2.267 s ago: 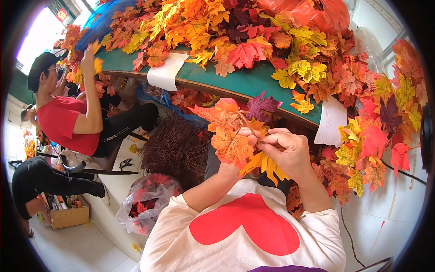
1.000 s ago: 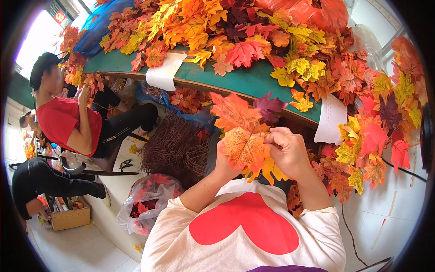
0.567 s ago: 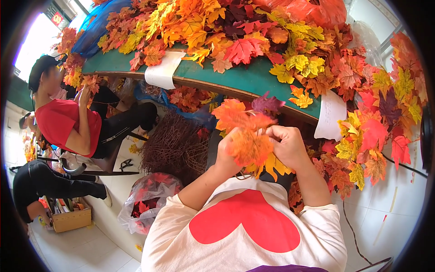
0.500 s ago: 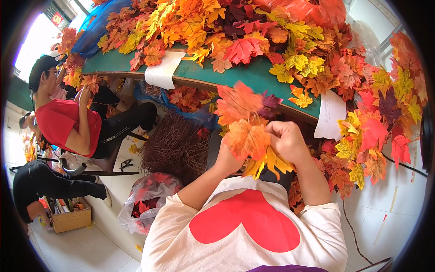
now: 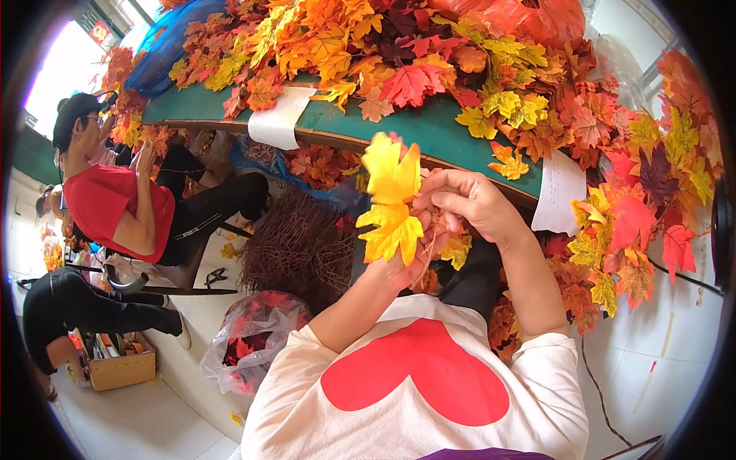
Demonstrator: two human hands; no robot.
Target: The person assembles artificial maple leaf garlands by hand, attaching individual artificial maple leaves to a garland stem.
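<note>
Yellow artificial maple leaves [image 5: 392, 234] stand in front of me, with thin brownish stems [image 5: 435, 236] running down between my hands. My left hand [image 5: 399, 268] is closed around the lower part of these stems. My right hand [image 5: 475, 205] is bent over the stems from the right, its thumb and forefinger pinched at the base of the upper yellow leaf; the exact spot they grip is partly hidden by the fingers. A smaller yellow-green leaf [image 5: 457, 251] hangs below my right hand.
A green table [image 5: 429, 138] ahead carries a heap of orange, red and yellow leaves [image 5: 330, 46]. Papers [image 5: 277, 119] hang off its edge. Brown twigs [image 5: 295, 249] and a clear bag [image 5: 257, 337] lie to the left, near a seated co-worker [image 5: 123, 199]. Leaf garlands [image 5: 636, 207] hang at right.
The bunch has turned: orange leaves faced me before, yellow ones do now. My right hand has moved slightly up and its fingers now show more plainly.
</note>
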